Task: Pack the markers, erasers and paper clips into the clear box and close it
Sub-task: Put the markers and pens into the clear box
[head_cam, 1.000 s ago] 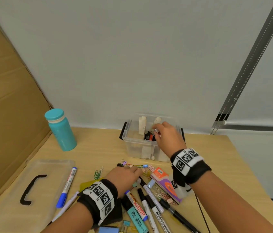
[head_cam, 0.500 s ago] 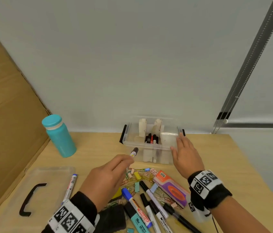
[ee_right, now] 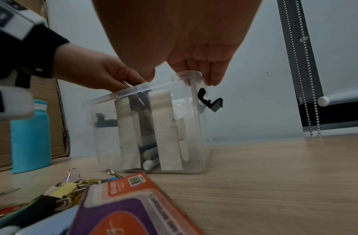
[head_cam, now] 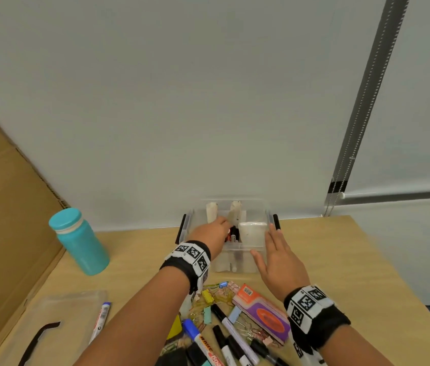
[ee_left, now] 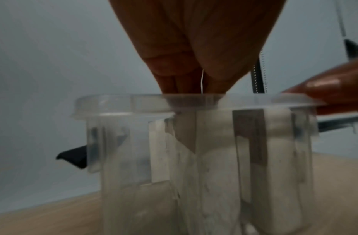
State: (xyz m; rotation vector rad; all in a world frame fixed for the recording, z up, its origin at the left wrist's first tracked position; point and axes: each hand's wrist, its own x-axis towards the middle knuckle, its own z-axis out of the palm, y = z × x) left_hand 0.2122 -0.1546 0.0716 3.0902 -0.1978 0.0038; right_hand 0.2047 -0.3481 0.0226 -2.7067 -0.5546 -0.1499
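Note:
The clear box (head_cam: 235, 250) stands open at the back of the table, with white dividers and a few markers (head_cam: 233, 233) upright inside. My left hand (head_cam: 214, 231) reaches over the near rim, its fingertips pinched together inside the box on a dark marker (ee_right: 142, 101); most of that marker is hidden. My right hand (head_cam: 277, 257) lies flat with straight fingers against the box's right front corner, fingertips by the black latch (ee_right: 209, 101). Loose markers (head_cam: 232, 336), binder clips (head_cam: 208, 297) and an orange-purple eraser pack (head_cam: 264, 313) lie in front.
The clear lid (head_cam: 58, 313) with a black handle lies at the front left, a blue-capped marker (head_cam: 101, 320) on it. A teal bottle (head_cam: 81, 244) stands at the left near a cardboard sheet (head_cam: 2, 207). The wall is right behind the box.
My left hand picked a marker from the pile, carried it forward and lowered it into the box. My right hand left the box's inside and settled flat against its right side.

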